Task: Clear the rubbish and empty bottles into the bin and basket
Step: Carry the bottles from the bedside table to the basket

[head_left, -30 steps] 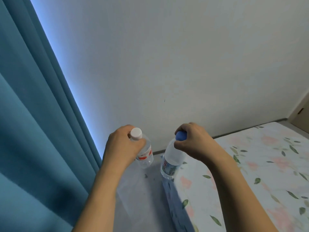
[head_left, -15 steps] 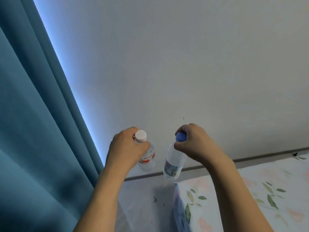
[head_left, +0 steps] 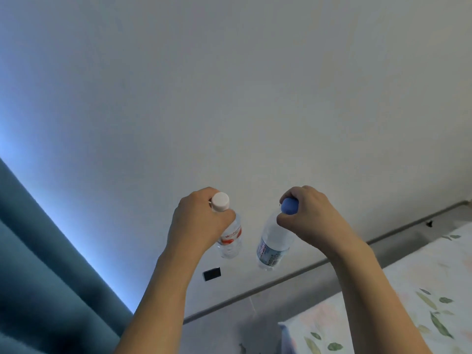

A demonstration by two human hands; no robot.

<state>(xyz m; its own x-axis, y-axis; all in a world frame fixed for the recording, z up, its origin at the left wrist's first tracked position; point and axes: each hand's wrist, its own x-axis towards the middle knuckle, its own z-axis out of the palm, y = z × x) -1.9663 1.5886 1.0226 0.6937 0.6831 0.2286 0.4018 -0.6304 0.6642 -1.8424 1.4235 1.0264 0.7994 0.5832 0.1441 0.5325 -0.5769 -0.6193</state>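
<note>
Head view, both forearms raised in front of a plain white wall [head_left: 255, 85].

Left hand [head_left: 196, 221]: I see the fingers curled round the neck of a clear plastic bottle [head_left: 231, 236], just below its white cap [head_left: 220, 201]. The bottle carries a red and white label and hangs down from the grip, tilted a little, its base toward the floor. It looks clear all the way through; I cannot tell for sure if any liquid is left.

Right hand [head_left: 306, 215]: I log fingers and thumb pinched round the blue cap [head_left: 288, 206] of a second clear bottle [head_left: 273, 241]. This one has a blue and white label low on its body and also hangs down, leaning so the base points down and left. Contents likewise not readable.

The two bottles are near each other but apart, a strip of wall showing between them. Both are held in the air, touching nothing but the hands.

Surroundings: a teal curtain [head_left: 46, 277] at lower left, with a bright bluish glow along its edge. A small dark rectangle [head_left: 212, 273] sits on the wall below the left bottle. A grey skirting strip [head_left: 281, 279] runs along the wall's foot. At lower right, a bed sheet [head_left: 408, 302] printed with green leaves and pale pink blossoms.
</note>
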